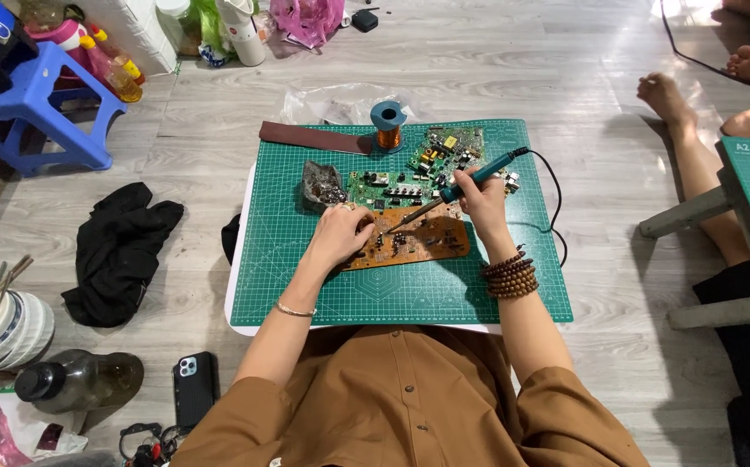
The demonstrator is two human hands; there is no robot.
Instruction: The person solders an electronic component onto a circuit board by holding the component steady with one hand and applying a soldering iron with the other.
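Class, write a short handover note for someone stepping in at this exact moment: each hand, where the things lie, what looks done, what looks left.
Right hand: grips the teal soldering iron, tip down on the brown circuit board.
Left hand: rests on that board's left part, steadying it.
Two green circuit boards lie behind it on the green cutting mat, with a copper wire spool at the mat's far edge.
Done: board laid out, iron at a joint.
Left: cannot tell how many joints remain.
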